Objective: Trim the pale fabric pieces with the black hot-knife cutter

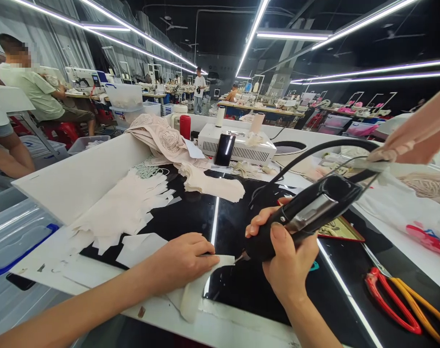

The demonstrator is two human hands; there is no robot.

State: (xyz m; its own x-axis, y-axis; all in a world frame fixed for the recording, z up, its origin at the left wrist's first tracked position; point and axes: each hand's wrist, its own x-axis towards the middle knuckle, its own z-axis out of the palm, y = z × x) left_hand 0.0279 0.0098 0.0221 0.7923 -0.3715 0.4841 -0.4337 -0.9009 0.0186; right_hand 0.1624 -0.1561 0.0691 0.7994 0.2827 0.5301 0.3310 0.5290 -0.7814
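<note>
My left hand (191,258) is closed on a cream fabric piece (193,292), pinched between thumb and fingers. One end of the fabric points right; the rest hangs over the table's front edge. My right hand (288,256) wraps round a thick black corded hand tool (314,208) with a metal plate on its side. The tool's thin metal tip (241,256) is at the fabric's right end; I cannot tell whether they touch. Left of my hands lies a spread pile of cream fabric pieces (122,208). Beyond them is a stack of cream pieces (212,183).
Scissors (394,295) with red and orange handles lie at the right, near a shallow tray (345,227). A phone (225,150) leans against a white vented box (209,140). The tool's black cable (307,152) arches behind it. Other people sit and stand farther back.
</note>
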